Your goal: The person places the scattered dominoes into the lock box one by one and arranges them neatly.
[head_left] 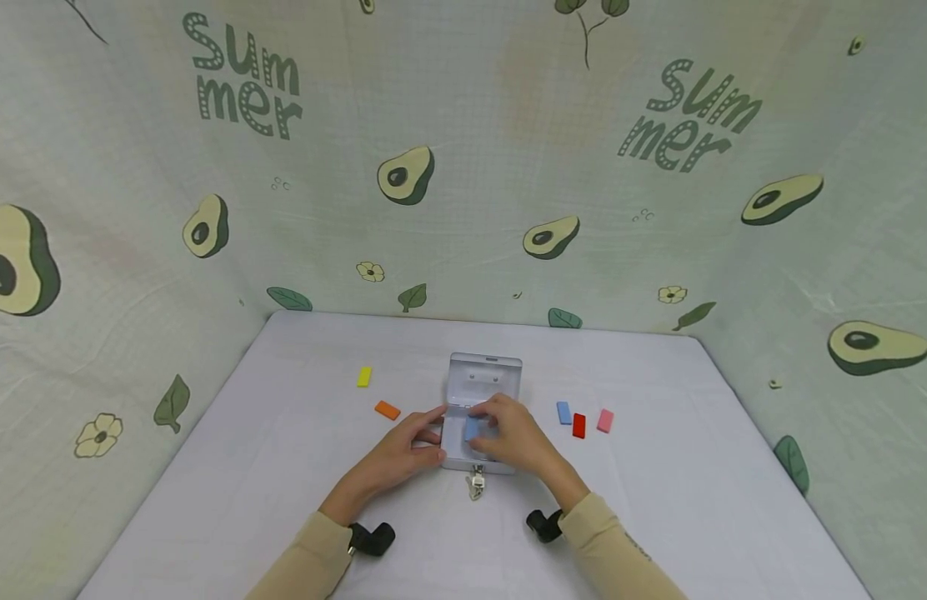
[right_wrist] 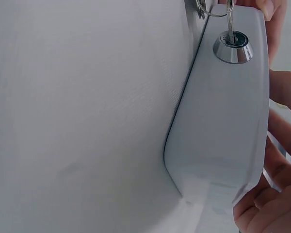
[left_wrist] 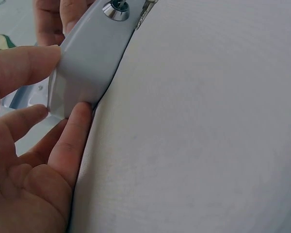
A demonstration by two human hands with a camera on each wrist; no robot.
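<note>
A small light-grey metal cash box (head_left: 456, 460) stands with its lid (head_left: 484, 379) raised. My left hand (head_left: 402, 450) holds the box's left side, its thumb at the front corner and its other fingers spread along the side wall. Over the inside of the box, my right hand (head_left: 512, 433) pinches a light-blue tile (head_left: 473, 428) between thumb and fingers; part of it is hidden. Keys (head_left: 476, 485) hang from the front lock, and in the right wrist view one key sits in the round lock (right_wrist: 233, 48).
Left of the box lie a yellow tile (head_left: 364, 377) and an orange tile (head_left: 387, 410). To its right are another blue tile (head_left: 564, 412), a red tile (head_left: 579, 426) and a pink tile (head_left: 605, 420). White cloth covers the table (head_left: 283, 400); patterned fabric surrounds it.
</note>
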